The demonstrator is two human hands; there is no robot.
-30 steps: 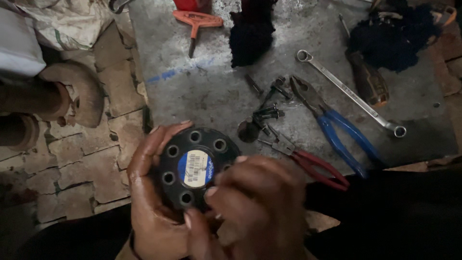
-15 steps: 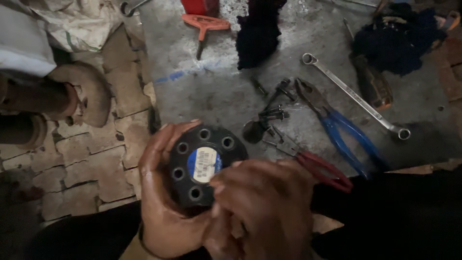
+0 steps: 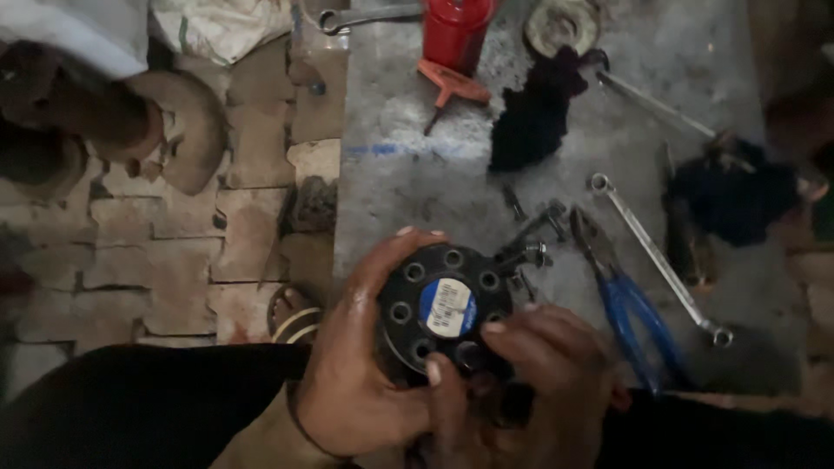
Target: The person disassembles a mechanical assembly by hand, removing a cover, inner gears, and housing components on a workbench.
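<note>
Black round flanged disc (image 3: 443, 304); ring of bolt holes; blue-white label at centre; face up, held above grey slab.

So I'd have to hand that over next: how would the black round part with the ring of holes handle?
The black disc looks thick and metallic, so probably stiff and heavy. The left hand looks shiny, maybe oily, so it may be slippery. On edge it could roll.

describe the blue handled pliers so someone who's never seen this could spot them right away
Start at the grey slab lying on the brick floor. Right of the black round disc held in both hands, the pliers lie flat, jaws pointing up-left toward loose bolts. Bright blue handles set them apart from the bare steel spanner beside them.
</note>
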